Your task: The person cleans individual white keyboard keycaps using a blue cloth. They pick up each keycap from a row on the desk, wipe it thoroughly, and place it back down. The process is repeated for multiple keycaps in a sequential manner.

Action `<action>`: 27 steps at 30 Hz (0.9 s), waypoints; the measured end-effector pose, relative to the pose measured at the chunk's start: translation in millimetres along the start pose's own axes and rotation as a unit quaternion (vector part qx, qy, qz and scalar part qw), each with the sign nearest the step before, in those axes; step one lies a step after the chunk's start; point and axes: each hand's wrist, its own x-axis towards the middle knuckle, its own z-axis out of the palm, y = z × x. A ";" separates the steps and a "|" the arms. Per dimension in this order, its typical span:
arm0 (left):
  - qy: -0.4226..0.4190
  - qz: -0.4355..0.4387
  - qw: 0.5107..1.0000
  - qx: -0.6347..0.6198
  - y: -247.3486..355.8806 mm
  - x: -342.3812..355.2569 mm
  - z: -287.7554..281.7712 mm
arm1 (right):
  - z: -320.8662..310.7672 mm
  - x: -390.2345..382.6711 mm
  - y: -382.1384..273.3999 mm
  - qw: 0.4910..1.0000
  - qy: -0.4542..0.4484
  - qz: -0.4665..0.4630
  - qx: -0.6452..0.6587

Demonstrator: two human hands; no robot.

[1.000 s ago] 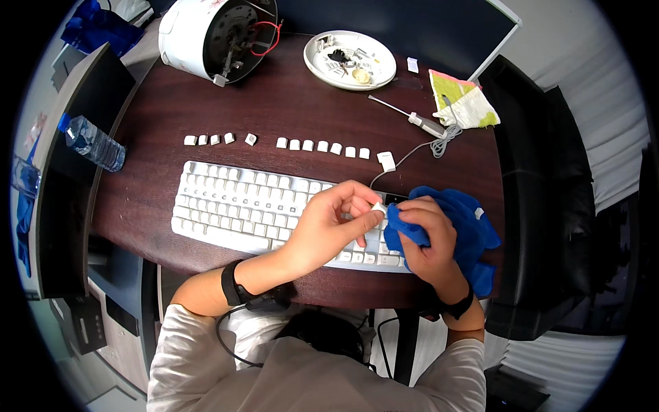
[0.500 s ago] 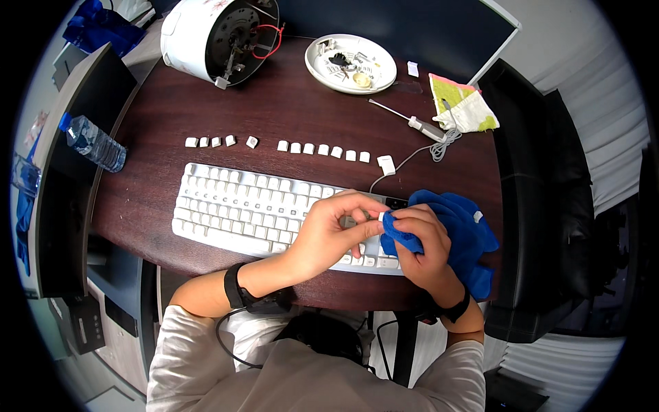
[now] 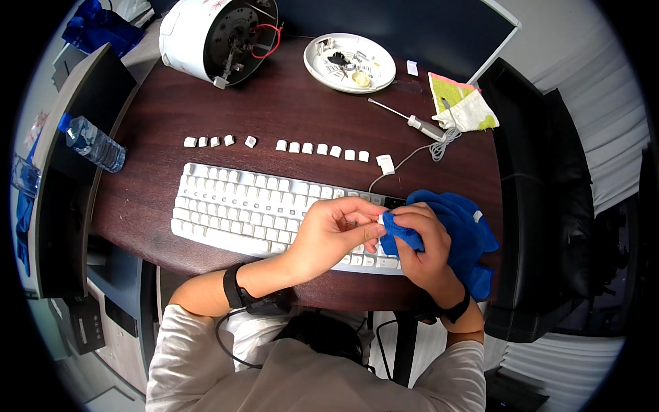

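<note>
Over the right part of a white keyboard (image 3: 226,230), my left hand (image 3: 336,230) pinches a small white keycap (image 3: 381,219) between thumb and fingers. My right hand (image 3: 425,240) grips a bunched corner of a blue cloth (image 3: 456,230) and presses it against that keycap. The rest of the cloth spreads over the table to the right. One keyboard row has its caps off, with the switches showing. Behind the keyboard stand several loose keycaps (image 3: 322,149) in a line, with a wider keycap (image 3: 385,164) at its right end.
Farther back lie a screwdriver (image 3: 427,128), a coiled grey cable (image 3: 439,150) and a green-white cloth (image 3: 467,106). A white dish (image 3: 314,74) holds small metal parts. The opened white appliance (image 3: 185,44) lies on its side; a water bottle (image 3: 96,144) is at left.
My fingers have shifted slightly around the keycap, and the cloth corner has turned a little against it. The keyboard and loose keycaps stay in place.
</note>
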 end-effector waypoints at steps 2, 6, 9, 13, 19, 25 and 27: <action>0.009 0.006 1.000 -0.008 0.6 -0.5 -0.5 | -0.5 -0.4 0.0 1.000 0.000 0.002 0.003; 0.021 0.006 0.999 -0.033 1.4 -0.7 -0.4 | -3.4 0.3 -4.0 1.000 -0.008 -0.005 -0.004; -0.010 0.013 0.999 -0.028 -2.2 -0.5 1.0 | -1.2 -2.0 -3.1 1.000 0.008 -0.016 0.016; -0.001 0.010 1.000 -0.027 3.0 -1.7 0.8 | -3.0 1.5 -2.8 1.000 0.001 0.006 0.007; 0.005 0.022 0.999 -0.035 2.0 -1.5 0.9 | -3.5 -2.2 -3.9 1.000 0.003 -0.012 0.010; 0.002 0.024 0.999 -0.038 3.8 -2.6 2.2 | -2.9 0.1 -1.4 1.000 0.005 0.001 0.014; 0.007 0.030 0.999 -0.039 4.1 -3.3 2.4 | -4.1 -0.4 -2.9 1.000 -0.003 -0.004 0.017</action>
